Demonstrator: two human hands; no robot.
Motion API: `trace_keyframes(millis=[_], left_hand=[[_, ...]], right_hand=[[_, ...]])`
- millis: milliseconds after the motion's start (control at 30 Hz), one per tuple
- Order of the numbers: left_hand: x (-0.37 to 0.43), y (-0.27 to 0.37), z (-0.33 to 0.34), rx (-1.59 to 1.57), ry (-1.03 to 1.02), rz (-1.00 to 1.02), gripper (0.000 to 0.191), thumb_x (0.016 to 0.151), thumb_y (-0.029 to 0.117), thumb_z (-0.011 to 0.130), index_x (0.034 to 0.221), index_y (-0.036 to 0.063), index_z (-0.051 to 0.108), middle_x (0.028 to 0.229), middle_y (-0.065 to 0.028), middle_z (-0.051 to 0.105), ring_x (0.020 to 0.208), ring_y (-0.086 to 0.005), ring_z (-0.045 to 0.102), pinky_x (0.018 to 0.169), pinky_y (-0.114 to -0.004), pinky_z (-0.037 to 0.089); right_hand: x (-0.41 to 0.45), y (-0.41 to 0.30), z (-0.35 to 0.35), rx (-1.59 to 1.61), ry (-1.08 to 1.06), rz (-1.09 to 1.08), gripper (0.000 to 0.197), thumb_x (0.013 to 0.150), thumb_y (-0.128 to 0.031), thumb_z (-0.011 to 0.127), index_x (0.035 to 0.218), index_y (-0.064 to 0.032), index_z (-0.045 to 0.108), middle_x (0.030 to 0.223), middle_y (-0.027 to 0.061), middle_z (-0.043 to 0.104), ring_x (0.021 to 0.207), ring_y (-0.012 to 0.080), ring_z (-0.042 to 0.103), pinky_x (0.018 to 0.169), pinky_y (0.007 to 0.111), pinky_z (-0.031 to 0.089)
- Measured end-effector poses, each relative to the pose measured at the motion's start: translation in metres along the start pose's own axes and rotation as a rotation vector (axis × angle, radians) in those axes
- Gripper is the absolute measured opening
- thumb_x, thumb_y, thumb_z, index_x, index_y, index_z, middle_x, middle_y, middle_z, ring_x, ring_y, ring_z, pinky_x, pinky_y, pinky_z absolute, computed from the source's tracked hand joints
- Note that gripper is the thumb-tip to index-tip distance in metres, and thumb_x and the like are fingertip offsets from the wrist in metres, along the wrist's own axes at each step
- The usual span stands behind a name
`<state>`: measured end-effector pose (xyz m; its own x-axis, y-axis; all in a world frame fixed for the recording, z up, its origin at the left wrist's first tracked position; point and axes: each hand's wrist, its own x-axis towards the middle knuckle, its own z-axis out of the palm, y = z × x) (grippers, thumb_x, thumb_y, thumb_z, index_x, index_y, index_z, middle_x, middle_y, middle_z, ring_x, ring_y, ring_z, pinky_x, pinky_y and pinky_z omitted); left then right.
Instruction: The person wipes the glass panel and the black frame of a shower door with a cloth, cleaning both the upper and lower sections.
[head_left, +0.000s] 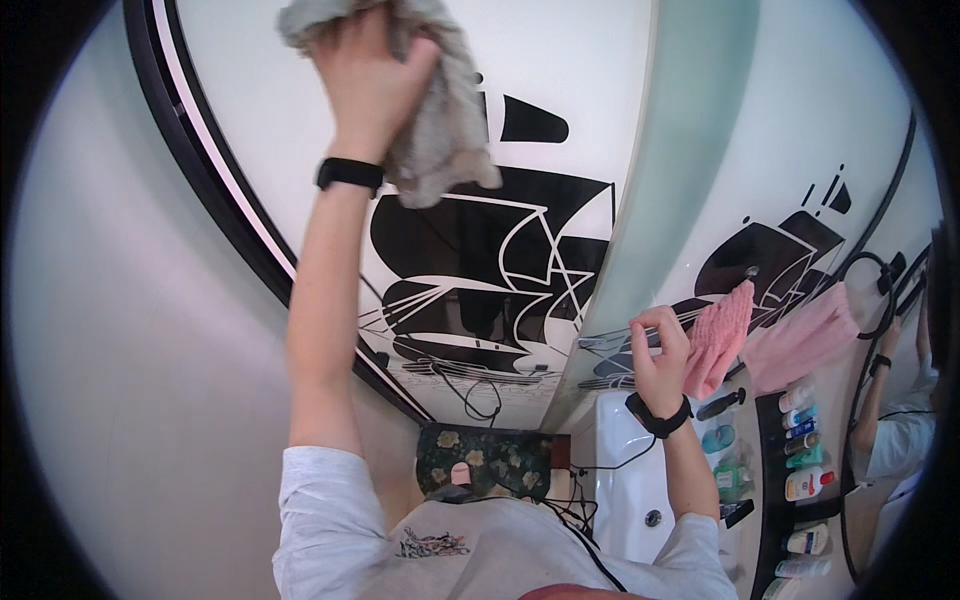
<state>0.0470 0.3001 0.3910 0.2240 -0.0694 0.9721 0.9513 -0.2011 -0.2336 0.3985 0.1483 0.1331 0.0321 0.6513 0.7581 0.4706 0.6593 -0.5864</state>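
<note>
My left hand (379, 75), with a black band on its wrist, presses a crumpled grey-beige cloth (442, 127) against a glossy white panel (570, 45) printed with a black sailing-ship picture. The cloth hangs over the upper part of the ship. Lower and to the right, my right hand (661, 364) is raised with bent fingers near the edge of a greenish glass panel (686, 112); its thumb and forefinger are close together, and whether they grip anything cannot be told. A pink towel (720, 341) hangs just right of that hand.
A white washbasin (619, 487) lies below my right hand. Bottles (731, 480) stand beside it, and a black shelf (772, 480) holds several toiletries. A second pink cloth (802, 337) appears near the mirror (900, 420). Black cables (577, 510) run by my body above a dark floral mat (510, 457).
</note>
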Motion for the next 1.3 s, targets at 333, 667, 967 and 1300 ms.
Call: trace_keyframes(millis=[333,667,967,1300], left_hand=[[-0.13,-0.099,-0.027,0.106,-0.108,-0.348,0.047,0.088,0.022,0.055,0.125,-0.0063,0.054,0.127,-0.0303,0.054,0.121,-0.0481,0.045,0.111,-0.054,0.029],[-0.301,-0.131,-0.061,0.099,-0.173,-0.672,0.068,0.097,0.018,0.049,0.15,-0.0136,0.022,0.155,-0.0339,0.03,0.146,-0.0451,0.026,0.123,-0.048,0.019],[-0.206,0.008,-0.043,-0.069,-0.243,-0.66,0.058,0.09,0.018,0.05,0.14,-0.0095,0.045,0.139,-0.0291,0.052,0.13,-0.0468,0.045,0.113,-0.051,0.029],[-0.211,0.224,0.008,-0.529,-0.377,-0.066,0.019,0.084,0.018,0.067,0.103,0.0125,0.068,0.11,-0.0135,0.07,0.109,-0.0376,0.062,0.099,-0.066,0.038]], right_hand=[[-0.011,0.018,0.003,0.024,-0.059,0.033,0.003,0.086,0.003,0.062,0.085,0.002,0.059,0.083,0.012,0.06,0.079,0.0251,0.06,0.073,0.032,0.046],[-0.019,0.026,0.015,0.006,-0.123,0.071,0.003,0.086,0.002,0.062,0.086,0.0021,0.059,0.084,0.0123,0.061,0.079,0.026,0.06,0.073,0.033,0.046],[-0.023,0.017,0.032,0.066,-0.167,0.091,0.005,0.085,0.003,0.063,0.085,0.002,0.059,0.082,0.0144,0.059,0.078,0.0312,0.059,0.071,0.037,0.047],[-0.042,0.018,0.026,0.034,-0.102,0.175,0.005,0.085,0.003,0.064,0.085,0.0019,0.059,0.083,0.014,0.06,0.078,0.0301,0.059,0.072,0.036,0.047]])
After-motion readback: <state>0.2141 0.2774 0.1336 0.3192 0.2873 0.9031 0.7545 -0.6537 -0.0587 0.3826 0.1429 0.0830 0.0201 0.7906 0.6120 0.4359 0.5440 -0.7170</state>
